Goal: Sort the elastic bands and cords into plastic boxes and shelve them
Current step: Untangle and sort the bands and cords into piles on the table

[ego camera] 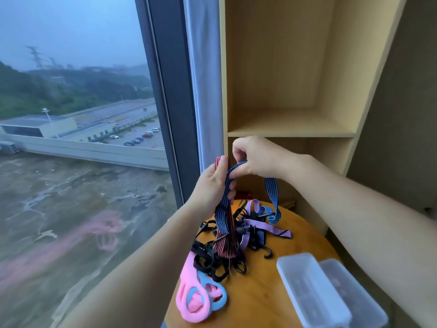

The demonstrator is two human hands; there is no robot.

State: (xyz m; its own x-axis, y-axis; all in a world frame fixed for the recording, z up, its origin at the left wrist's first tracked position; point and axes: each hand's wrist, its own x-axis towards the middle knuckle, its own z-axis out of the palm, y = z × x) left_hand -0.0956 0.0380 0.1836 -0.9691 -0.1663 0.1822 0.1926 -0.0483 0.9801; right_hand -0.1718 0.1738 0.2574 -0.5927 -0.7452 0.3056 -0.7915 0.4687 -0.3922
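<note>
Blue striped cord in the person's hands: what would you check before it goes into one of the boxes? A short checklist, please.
1. Hold on the blue striped cord: ok. The left hand grips it and the right hand pinches its top bend.
2. One cord only: not ok. The left hand also grips the red striped cord.
3. Cord free of the pile: not ok. Its ends hang into the tangle on the table.
4. Plastic boxes open: cannot tell. Their tops look covered.
5. Room on the shelf: ok. Nothing shows on it.
</note>
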